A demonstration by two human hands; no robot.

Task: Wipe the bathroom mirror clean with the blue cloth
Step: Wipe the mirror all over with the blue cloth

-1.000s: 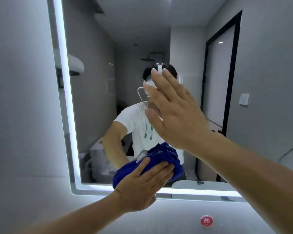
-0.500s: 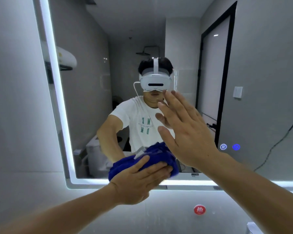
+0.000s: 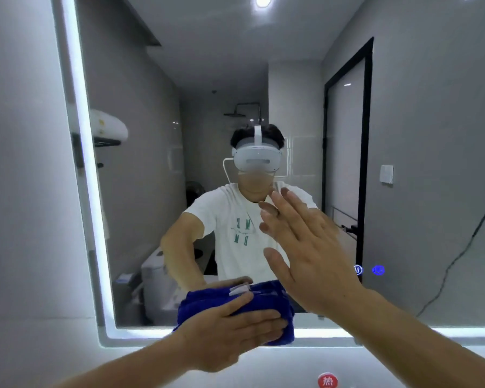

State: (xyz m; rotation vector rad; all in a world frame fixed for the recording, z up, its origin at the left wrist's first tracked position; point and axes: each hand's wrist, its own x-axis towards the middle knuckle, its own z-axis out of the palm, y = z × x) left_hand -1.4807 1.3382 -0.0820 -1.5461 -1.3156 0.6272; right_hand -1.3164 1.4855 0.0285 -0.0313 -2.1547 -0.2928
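Note:
The bathroom mirror [image 3: 140,191] fills most of the view, framed by a glowing white light strip. A bunched blue cloth [image 3: 207,302] lies against the glass at the mirror's bottom edge, near the middle. My left hand [image 3: 233,334] presses flat on the cloth with straight fingers. My right hand [image 3: 305,256] is raised with spread, straight fingers, its palm toward the glass above and right of the cloth; whether it touches the mirror I cannot tell. It holds nothing.
Two small blue lit touch icons [image 3: 368,270] sit on the mirror at the lower right. A round red sticker [image 3: 327,380] is on the white wall below the mirror. Grey tiled wall [image 3: 20,191] lies left of the mirror.
The blue cloth and my left hand have slid down to the mirror's bottom light strip. My right hand has dropped lower on the glass, uncovering the reflected headset. The view has tilted upward.

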